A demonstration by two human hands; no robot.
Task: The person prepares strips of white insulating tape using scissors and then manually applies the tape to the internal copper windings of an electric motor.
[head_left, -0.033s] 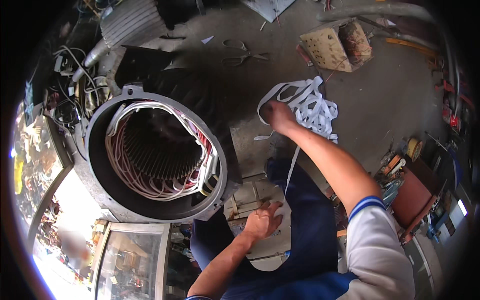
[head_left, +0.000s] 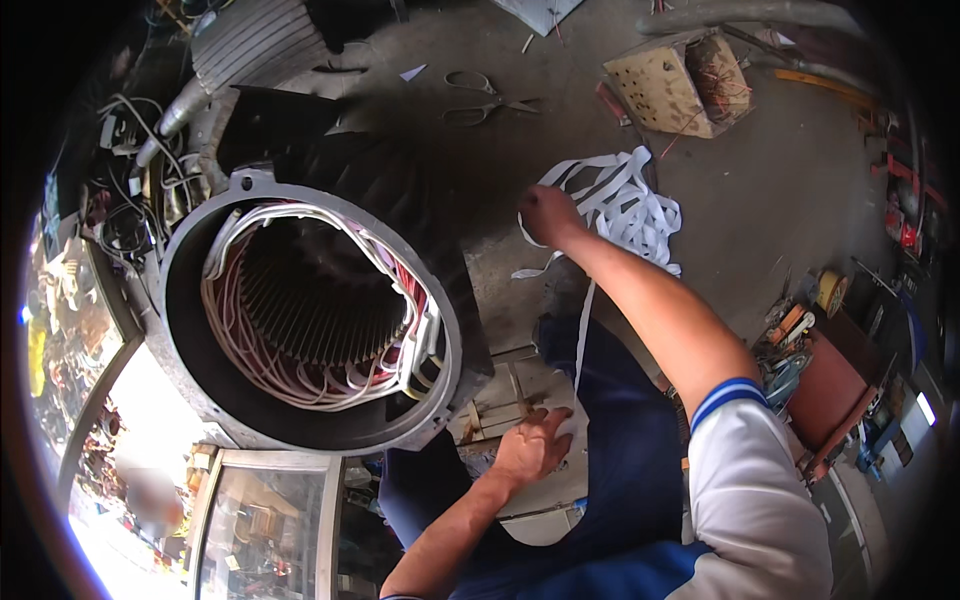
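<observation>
A heap of white cotton tape (head_left: 640, 215) lies loosely looped on the floor ahead, to the right of centre. My right hand (head_left: 551, 216) is at its left side, fingers curled closed around a part of the tape, with a loop bending round the knuckles. From there a narrow strand runs down past my right knee to my left hand (head_left: 533, 446), whose fingers are pinched on it between my legs. To the left stands a motor stator (head_left: 450, 340) in a round grey housing, its white and reddish winding leads bundled around the inner rim.
Scissors (head_left: 490, 100) lie spread on the floor beyond the housing. A stained box (head_left: 660, 95) with wires inside sits at the far right. Tools crowd a reddish-brown case (head_left: 828, 385) on the right. A glass-paned frame (head_left: 265, 520) stands at the lower left.
My right hand has shifted slightly upward, and the tape loop around it has dropped and flattened. My left hand has barely moved. The whole view has shifted a little.
</observation>
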